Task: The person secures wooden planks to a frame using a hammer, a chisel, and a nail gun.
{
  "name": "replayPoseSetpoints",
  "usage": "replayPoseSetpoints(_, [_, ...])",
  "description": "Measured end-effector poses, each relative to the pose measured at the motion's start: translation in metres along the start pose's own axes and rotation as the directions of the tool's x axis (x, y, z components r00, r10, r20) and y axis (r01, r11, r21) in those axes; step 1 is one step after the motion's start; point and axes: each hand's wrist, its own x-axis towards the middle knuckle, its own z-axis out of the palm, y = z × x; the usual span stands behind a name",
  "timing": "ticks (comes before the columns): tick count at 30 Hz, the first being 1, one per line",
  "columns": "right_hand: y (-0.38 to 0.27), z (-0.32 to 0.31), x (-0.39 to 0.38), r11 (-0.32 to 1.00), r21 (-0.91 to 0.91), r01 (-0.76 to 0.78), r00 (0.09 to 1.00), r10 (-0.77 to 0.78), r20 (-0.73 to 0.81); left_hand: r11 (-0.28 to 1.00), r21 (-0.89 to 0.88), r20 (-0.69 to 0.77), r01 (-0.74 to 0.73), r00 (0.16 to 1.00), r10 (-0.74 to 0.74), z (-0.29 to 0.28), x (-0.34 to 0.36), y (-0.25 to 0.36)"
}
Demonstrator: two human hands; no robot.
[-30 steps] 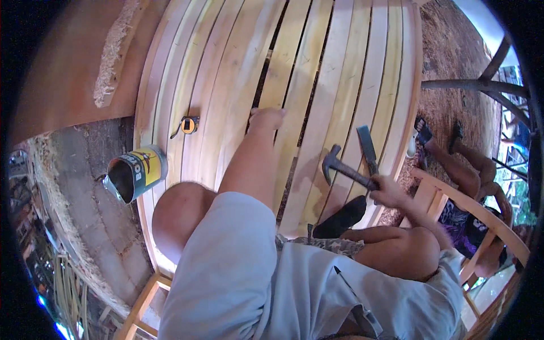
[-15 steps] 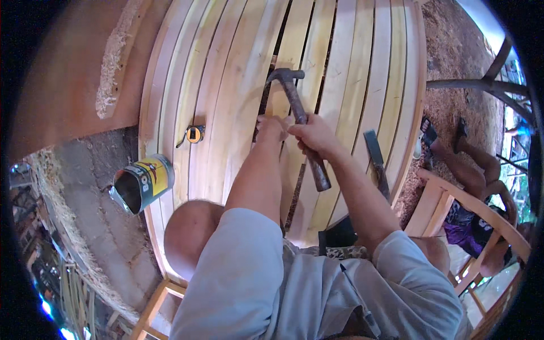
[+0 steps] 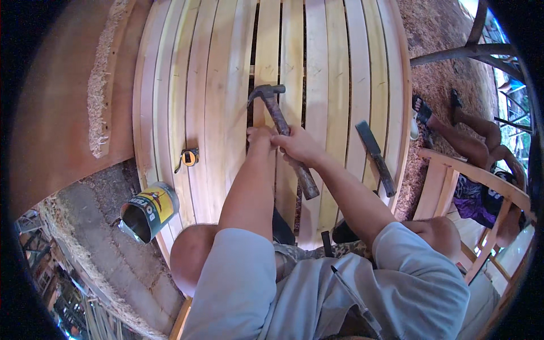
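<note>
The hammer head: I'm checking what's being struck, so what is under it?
Under the hammer head lie pale wooden slats with a dark gap between them. The left hand rests just below. Any nail there is too small or covered to tell.

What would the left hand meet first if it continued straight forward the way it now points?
Probably the hammer head. The left hand rests on the wooden slats, pointing up along them beside the handle; depth is unclear, so it may pass underneath.
</note>
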Motion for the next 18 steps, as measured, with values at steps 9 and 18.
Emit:
replayPoseSetpoints(9, [0.036, -0.02, -0.011, 0.987, -0.051, 0.151, 0.962, -0.159, -0.223, 0.831, 0.522, 0.058, -0.194, 0.98, 0.192, -0.036, -0.109, 0.048])
replayPoseSetpoints(18, [0.007, -0.042, -0.025, 0.911, 0.27, 0.313, 0.91, -0.205, -0.361, 0.995, 0.097, -0.15, -0.002, 0.989, 0.017, -0.053, -0.174, 0.06])
